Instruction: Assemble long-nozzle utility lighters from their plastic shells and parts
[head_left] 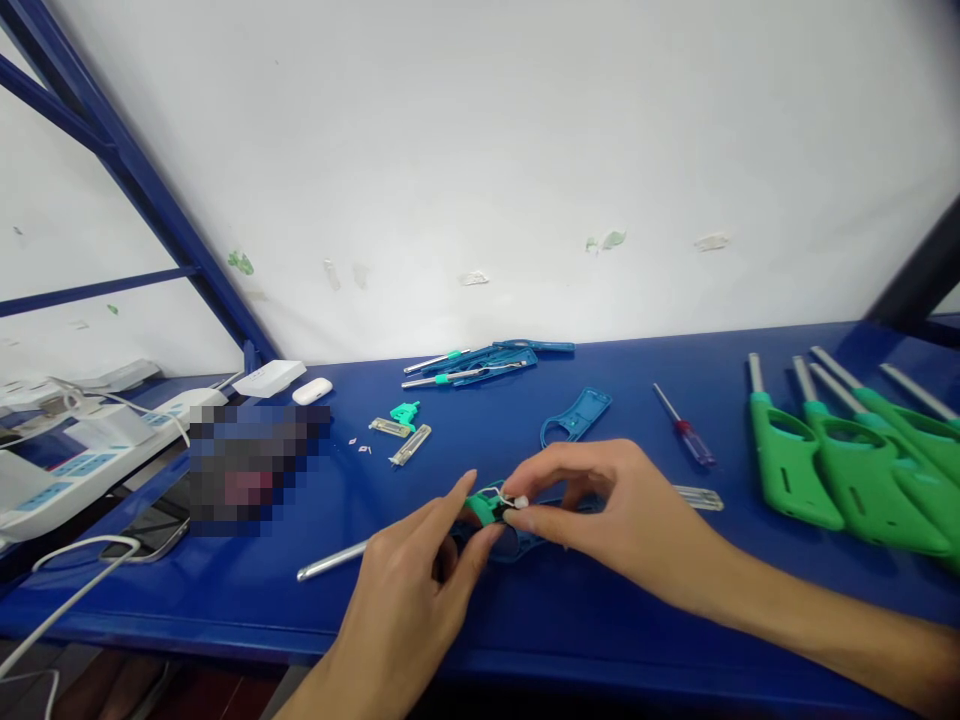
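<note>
My left hand (412,575) is closed around a partly assembled long-nosed lighter near the table's front edge. Its metal tube (331,562) points out to the left, and its blue casing half (517,546) shows below my fingers. A green plastic part (484,507) sits in the casing between my two hands. My right hand (626,510) pinches a small black-and-white piece with a thin white wire (519,502) against the green part; fingertips hide some of it. Just beyond lies another blue casing half (581,415). A clear fuel tank (699,498) rests behind my right wrist.
Several green lighters (795,465) lie at the right, beside a purple screwdriver (694,443). Blue casings with metal tubes (487,368) lie at the back. Loose clear tanks (411,446) and a green part (405,412) are left of centre. A power strip (112,450) and phone (154,525) stand left.
</note>
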